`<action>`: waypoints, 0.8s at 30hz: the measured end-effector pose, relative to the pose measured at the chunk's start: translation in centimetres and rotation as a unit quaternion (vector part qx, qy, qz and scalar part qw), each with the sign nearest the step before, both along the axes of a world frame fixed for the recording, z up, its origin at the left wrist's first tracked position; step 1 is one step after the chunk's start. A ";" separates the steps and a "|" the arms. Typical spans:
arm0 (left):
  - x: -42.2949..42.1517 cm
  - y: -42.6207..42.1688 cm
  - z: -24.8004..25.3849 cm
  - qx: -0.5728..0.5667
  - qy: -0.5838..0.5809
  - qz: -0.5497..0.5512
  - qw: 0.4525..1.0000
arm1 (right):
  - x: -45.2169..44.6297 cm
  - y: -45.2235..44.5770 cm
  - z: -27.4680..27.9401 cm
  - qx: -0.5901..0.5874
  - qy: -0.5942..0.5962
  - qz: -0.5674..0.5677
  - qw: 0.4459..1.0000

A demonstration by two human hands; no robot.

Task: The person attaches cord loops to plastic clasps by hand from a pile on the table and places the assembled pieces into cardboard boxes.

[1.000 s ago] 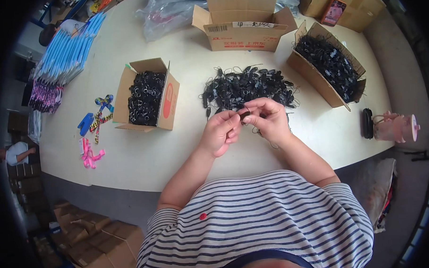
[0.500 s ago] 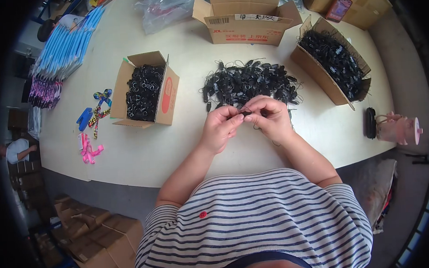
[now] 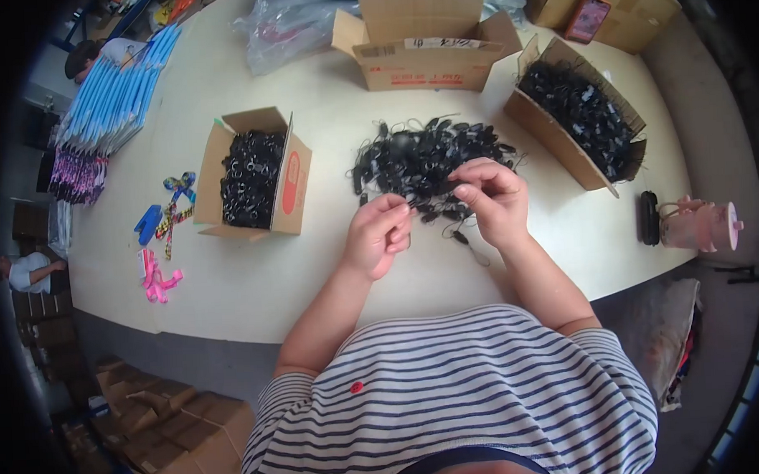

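Note:
A heap of small black clips with thin cord loops (image 3: 426, 148) lies on the table just beyond my hands. My right hand (image 3: 497, 201) is closed in a pinch at the heap's near edge, a black clip (image 3: 455, 185) at its fingertips. To its left, my left hand (image 3: 378, 237) is also pinched, thumb against forefinger; a small dark bit shows at the tips, too small to name. One loose clip with a cord loop (image 3: 461, 237) lies on the table below my right hand.
Left stands a carton of black clips with metal rings (image 3: 252, 179), right a carton of black corded clips (image 3: 580, 117). An open carton (image 3: 424, 64) is behind. Colourful straps (image 3: 174, 215), a pink ribbon (image 3: 159, 282) and a pink cup (image 3: 701, 226) flank them. Another person (image 3: 110, 54) is at far left.
My hands, together over one small black piece before, have moved apart. The right has shifted up and right to the heap's edge, the left slightly down. The view has tilted a little.

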State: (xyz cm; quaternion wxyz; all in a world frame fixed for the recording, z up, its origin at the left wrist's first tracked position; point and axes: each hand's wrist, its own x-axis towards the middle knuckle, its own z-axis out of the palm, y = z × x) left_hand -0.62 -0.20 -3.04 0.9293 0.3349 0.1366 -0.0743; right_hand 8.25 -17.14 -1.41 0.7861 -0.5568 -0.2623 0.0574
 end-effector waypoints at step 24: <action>0.7 1.1 -0.4 -0.117 -0.018 -0.017 0.993 | 34.8 -15.4 10.2 -0.054 0.272 -0.251 0.927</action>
